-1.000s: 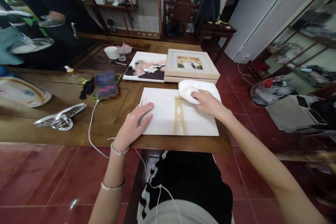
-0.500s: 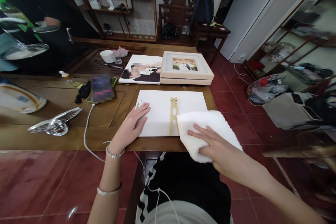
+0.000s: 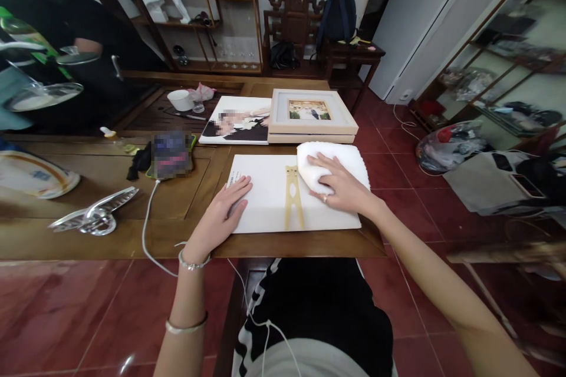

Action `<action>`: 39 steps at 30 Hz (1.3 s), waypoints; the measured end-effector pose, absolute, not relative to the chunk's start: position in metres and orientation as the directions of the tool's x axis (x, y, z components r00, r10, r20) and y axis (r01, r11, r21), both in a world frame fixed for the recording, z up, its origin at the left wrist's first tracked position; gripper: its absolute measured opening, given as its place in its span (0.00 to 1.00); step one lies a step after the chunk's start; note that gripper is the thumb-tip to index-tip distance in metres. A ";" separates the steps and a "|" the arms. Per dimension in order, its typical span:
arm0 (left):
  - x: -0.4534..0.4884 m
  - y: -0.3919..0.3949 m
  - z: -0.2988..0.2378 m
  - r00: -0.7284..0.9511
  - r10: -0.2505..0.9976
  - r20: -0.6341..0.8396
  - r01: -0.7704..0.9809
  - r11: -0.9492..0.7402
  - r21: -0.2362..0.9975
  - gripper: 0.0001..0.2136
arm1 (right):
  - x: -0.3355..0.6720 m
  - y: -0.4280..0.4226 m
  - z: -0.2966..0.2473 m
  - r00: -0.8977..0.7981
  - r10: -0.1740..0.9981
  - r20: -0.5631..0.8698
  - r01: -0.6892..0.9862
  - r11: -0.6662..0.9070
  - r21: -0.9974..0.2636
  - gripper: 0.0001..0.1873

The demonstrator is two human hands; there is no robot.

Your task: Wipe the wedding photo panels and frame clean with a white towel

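A white picture frame [image 3: 265, 194] lies face down near the table's front edge, with a yellow two-legged stand [image 3: 292, 197] on its back. My left hand [image 3: 225, 206] rests flat on the frame's left side, fingers stretched out and holding nothing. On the right, my right hand [image 3: 338, 184] holds a fluffy white towel [image 3: 354, 159] against the frame's upper right part. The towel hides that corner and hangs slightly past the edge.
Beyond it lie a photo print [image 3: 243, 123] and stacked framed pictures [image 3: 313, 132]. To the left are a covered phone [image 3: 172, 153] with a white cable [image 3: 145, 230], a silver metal ornament [image 3: 95, 215] and a white cup [image 3: 180, 100]. A person in black [image 3: 128, 41] sits at the far left.
My right hand has moved the towel away from me, from the frame's lower right corner to its upper right. More of the yellow stand now shows. The left hand stays put.
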State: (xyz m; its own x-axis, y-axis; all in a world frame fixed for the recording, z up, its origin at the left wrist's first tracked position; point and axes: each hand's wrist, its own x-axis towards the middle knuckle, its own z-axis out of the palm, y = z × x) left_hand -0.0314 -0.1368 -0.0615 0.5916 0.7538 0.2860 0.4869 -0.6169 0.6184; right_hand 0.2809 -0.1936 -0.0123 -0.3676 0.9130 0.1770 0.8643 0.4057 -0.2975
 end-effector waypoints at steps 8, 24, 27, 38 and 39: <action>-0.030 -0.138 -0.060 0.588 0.755 0.291 0.488 -0.618 0.617 0.19 | 0.271 -0.221 -0.008 -0.452 0.884 0.117 0.852 0.467 -0.238 0.08; -0.030 -0.138 -0.061 0.583 0.753 0.305 0.481 -0.623 0.617 0.19 | 0.262 -0.274 0.017 -0.435 0.897 -0.073 0.834 0.372 -0.408 0.09; -0.030 -0.138 -0.060 0.582 0.756 0.298 0.488 -0.618 0.616 0.19 | 0.268 -0.237 0.007 -0.401 0.916 0.007 0.847 0.373 -0.378 0.08; -0.030 -0.138 -0.060 0.583 0.758 0.293 0.490 -0.615 0.617 0.19 | 0.274 -0.190 -0.012 -0.317 0.938 0.140 0.883 0.345 -0.317 0.08; -0.030 -0.138 -0.060 0.583 0.757 0.295 0.490 -0.617 0.616 0.19 | 0.274 -0.199 -0.010 -0.327 0.937 0.124 0.881 0.350 -0.318 0.08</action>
State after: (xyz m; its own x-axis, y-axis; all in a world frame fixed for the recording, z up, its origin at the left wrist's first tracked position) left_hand -0.0304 -0.1384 -0.0595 0.5833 0.7570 0.2946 0.4897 -0.6171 0.6160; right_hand 0.2735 -0.1993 -0.0099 -0.3270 0.9369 0.1237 0.8812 0.3496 -0.3182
